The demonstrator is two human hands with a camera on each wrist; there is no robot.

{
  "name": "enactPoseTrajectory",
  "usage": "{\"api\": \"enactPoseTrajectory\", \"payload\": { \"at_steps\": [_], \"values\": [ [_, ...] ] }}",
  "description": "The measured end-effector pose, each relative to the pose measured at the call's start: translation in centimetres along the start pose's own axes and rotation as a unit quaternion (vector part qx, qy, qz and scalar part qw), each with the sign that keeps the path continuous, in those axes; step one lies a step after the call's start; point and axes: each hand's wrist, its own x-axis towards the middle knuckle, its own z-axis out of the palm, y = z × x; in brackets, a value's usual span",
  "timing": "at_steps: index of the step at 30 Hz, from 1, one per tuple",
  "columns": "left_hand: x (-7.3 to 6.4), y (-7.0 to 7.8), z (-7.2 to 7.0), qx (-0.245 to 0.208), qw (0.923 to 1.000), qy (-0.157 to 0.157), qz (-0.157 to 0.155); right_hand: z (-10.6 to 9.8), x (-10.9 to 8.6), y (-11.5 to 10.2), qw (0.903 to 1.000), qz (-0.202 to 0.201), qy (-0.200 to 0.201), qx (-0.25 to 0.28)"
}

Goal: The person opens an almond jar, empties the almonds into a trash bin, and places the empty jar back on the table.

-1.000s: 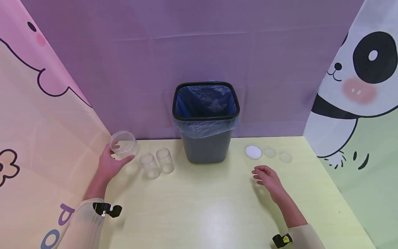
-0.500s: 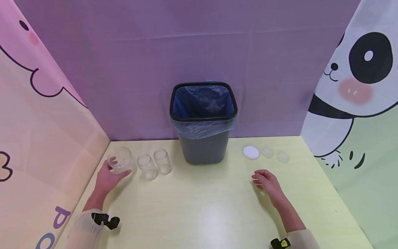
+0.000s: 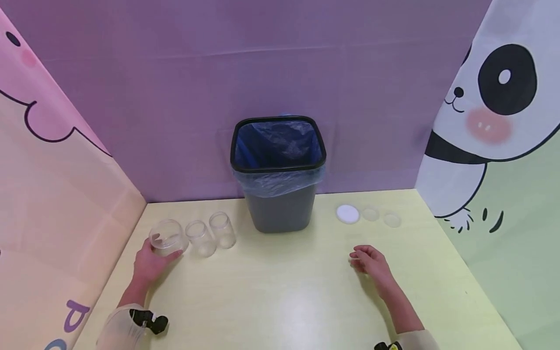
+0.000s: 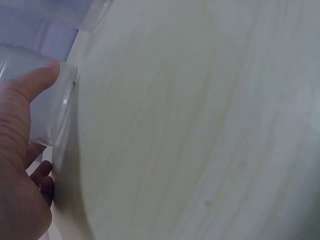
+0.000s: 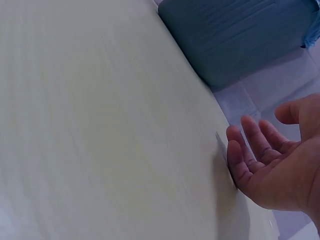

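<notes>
At the table's far left, my left hand [image 3: 149,265] grips a wide clear plastic jar [image 3: 169,241], thumb on its near right side and fingers round its left. Seen from the left wrist, the thumb lies along the jar wall [image 4: 44,112], whose base is right at the tabletop. Two narrower clear jars [image 3: 201,240] stand upright just right of it, mouths uncovered. My right hand [image 3: 372,265] hovers over the right of the table, fingers loosely curved with nothing in them. Beyond it lie a white round lid [image 3: 347,214] and two smaller translucent discs [image 3: 370,214].
A grey bin [image 3: 282,214] with a black rim and blue liner bag stands at the back middle of the pale wooden table [image 3: 280,287]. A purple cloth wall [image 3: 188,97] rises behind it, with printed cloth walls on both sides.
My left hand has lowered the wide jar from above the table down to its surface, beside the narrower jars. My right hand stays empty, slightly nearer the front. The head view has shifted a little.
</notes>
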Motion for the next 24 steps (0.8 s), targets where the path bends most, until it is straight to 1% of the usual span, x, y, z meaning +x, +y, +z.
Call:
{"api": "enactPoseTrajectory", "payload": {
  "at_steps": [6, 14, 16, 21, 22, 24],
  "values": [
    [-0.13, 0.22, 0.01, 0.009, 0.9999, -0.001, -0.010, 0.35, -0.21, -0.58, 0.9997, 0.024, 0.002, 0.004],
    [0.13, 0.11, 0.15, 0.018, 0.9998, -0.005, -0.011, 0.30, -0.40, -0.58, 0.9994, 0.033, 0.005, 0.012],
    [0.12, 0.03, 0.11, 0.029, 0.9995, -0.009, -0.011, 0.30, -0.39, -0.53, 0.9993, 0.034, 0.005, 0.014],
    [-0.10, 0.13, -0.06, 0.045, 0.9985, -0.021, -0.022, 0.32, -0.42, -0.54, 0.9995, 0.030, 0.002, 0.010],
    [-0.20, 0.17, -0.13, 0.040, 0.9986, -0.022, -0.026, 0.34, -0.41, -0.49, 0.9995, 0.030, 0.001, 0.009],
    [-0.53, 0.28, -0.36, 0.021, 0.9994, -0.011, -0.026, 0.40, -0.42, -0.44, 0.9997, 0.026, -0.003, 0.005]
  ]
}}
